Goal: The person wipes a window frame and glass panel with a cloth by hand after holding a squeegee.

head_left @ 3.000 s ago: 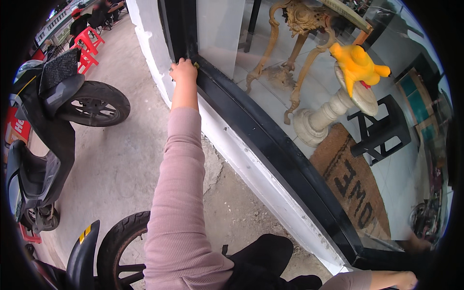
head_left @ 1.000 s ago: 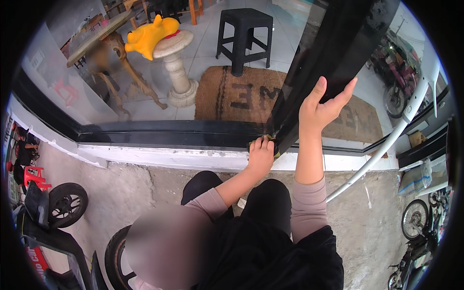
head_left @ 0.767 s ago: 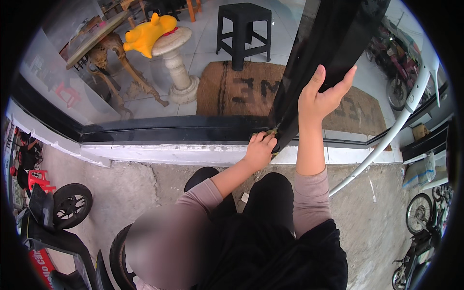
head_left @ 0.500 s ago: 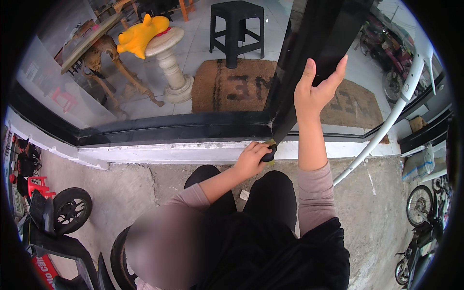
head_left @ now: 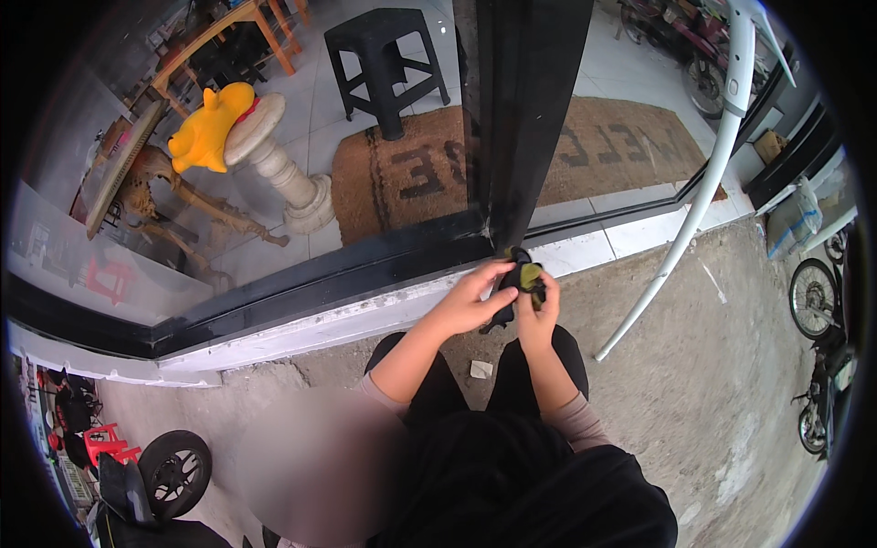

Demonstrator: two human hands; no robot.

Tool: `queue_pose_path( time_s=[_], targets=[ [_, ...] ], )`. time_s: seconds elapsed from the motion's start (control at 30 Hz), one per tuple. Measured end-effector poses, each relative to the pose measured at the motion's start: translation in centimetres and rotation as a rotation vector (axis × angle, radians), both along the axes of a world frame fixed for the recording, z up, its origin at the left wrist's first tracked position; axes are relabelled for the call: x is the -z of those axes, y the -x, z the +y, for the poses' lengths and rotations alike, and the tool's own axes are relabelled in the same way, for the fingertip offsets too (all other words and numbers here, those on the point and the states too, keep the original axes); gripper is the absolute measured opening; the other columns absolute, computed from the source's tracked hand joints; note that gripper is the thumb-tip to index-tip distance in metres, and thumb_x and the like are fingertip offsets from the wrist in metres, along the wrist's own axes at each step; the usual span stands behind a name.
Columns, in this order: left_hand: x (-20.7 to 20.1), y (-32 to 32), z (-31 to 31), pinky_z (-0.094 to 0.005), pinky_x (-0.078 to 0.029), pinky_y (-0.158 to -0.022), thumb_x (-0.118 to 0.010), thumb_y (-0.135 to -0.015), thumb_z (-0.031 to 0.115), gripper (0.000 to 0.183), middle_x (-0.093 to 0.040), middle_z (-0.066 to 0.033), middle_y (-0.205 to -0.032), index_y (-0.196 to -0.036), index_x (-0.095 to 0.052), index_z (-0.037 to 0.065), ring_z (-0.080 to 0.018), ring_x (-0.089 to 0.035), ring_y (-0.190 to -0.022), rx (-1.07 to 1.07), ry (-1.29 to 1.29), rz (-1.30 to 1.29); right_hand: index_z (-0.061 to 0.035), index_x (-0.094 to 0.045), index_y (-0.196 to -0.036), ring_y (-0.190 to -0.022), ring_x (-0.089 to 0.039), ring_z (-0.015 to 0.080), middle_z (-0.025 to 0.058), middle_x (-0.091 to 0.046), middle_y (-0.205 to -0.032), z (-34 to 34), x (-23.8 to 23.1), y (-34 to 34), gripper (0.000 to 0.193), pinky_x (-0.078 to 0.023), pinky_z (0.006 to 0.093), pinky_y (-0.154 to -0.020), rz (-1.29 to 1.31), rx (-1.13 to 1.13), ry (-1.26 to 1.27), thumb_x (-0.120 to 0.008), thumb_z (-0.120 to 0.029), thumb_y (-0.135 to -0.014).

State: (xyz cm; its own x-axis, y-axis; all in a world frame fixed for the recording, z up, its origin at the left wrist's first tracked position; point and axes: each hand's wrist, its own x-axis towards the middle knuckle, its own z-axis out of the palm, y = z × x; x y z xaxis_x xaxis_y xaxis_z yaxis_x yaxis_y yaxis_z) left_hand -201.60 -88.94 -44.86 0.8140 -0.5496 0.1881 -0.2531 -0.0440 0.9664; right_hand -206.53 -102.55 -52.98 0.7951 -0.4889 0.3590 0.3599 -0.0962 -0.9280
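A small black and olive-green bundle (head_left: 530, 277) sits between my two hands, just in front of the bottom corner of the black door frame (head_left: 508, 215). It looks soft and crumpled, but its exact kind cannot be made out. My left hand (head_left: 468, 301) grips its left side with thumb and fingers. My right hand (head_left: 539, 313) pinches it from the right and below. A dark part of it hangs under my left thumb, above my knees.
Behind the glass are a brown doormat (head_left: 585, 164), a black stool (head_left: 388, 64) and a stone pedestal (head_left: 274, 164) with a yellow plush toy (head_left: 212, 128). A white pole (head_left: 681, 242) slants at the right. Motorbike parts, including a wheel (head_left: 175, 475), stand on both sides.
My right hand has come down from the door frame to the bundle beside my left hand. The bundle is now held in both hands, and the view has turned.
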Motion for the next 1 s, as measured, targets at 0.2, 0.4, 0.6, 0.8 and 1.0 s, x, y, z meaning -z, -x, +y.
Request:
queue_pose_path(
  time_s=[0.2, 0.4, 0.6, 0.8, 1.0],
  targets=[
    [2.0, -6.2, 3.7, -0.0358, -0.042, -0.068, -0.064, -0.073, 0.007, 0.01, -0.06, -0.0054, -0.087, -0.082, -0.061, 0.006, -0.0253, -0.056, -0.079, -0.365, -0.378, -0.927, -0.0073, -0.047, -0.12, -0.114, -0.045, 0.0298, 0.0175, -0.039, -0.125, -0.4, -2.9, -5.6, 0.048, -0.037, 0.0365, -0.096, -0.172, 0.111, 0.279, -0.059, 0.005, -0.075],
    [2.6, -6.3, 3.5, -0.0353, -0.037, -0.071, -0.065, -0.069, 0.008, 0.015, -0.055, -0.0037, -0.089, -0.083, -0.059, 0.009, -0.0223, -0.053, -0.086, -0.311, -0.348, -0.932, -0.0101, -0.048, -0.108, -0.112, -0.043, 0.0433, 0.0245, -0.038, -0.123, 1.6, 9.0, -5.9, 0.045, -0.036, 0.0412, -0.095, 0.005, 0.205, 0.41, -0.053, 0.012, -0.069],
    [3.0, -6.3, 3.1, -0.0366, -0.036, -0.072, -0.067, -0.065, 0.01, 0.019, -0.054, -0.0053, -0.091, -0.082, -0.058, 0.008, -0.0241, -0.053, -0.088, -0.271, -0.396, -0.922, -0.0066, -0.055, -0.092, -0.107, -0.049, 0.0383, 0.0163, -0.049, -0.114, -0.4, 13.8, -4.9, 0.039, -0.041, 0.0367, -0.091, 0.193, 0.075, 0.306, -0.052, 0.014, -0.06],
    [3.1, -6.1, 3.3, -0.0355, -0.036, -0.073, -0.068, -0.062, 0.011, 0.022, -0.054, -0.0053, -0.092, -0.08, -0.057, 0.008, -0.0245, -0.052, -0.087, -0.329, -0.394, -0.895, -0.0074, -0.059, -0.09, -0.102, -0.054, 0.035, 0.0156, -0.052, -0.109, -2.1, 4.9, -6.7, 0.039, -0.043, 0.0351, -0.088, -0.065, 0.017, 0.302, -0.054, 0.013, -0.058],
    [3.0, -6.4, 3.0, -0.0348, -0.035, -0.073, -0.068, -0.06, 0.012, 0.024, -0.054, -0.0057, -0.093, -0.08, -0.056, 0.009, -0.025, -0.052, -0.087, -0.309, -0.419, -0.918, -0.0064, -0.052, -0.078, -0.09, -0.058, 0.0344, 0.0118, -0.056, -0.092, -3.1, 14.0, -6.8, 0.031, -0.046, 0.0347, -0.079, 0.154, -0.09, 0.281, -0.06, 0.012, -0.055]
  ],
)
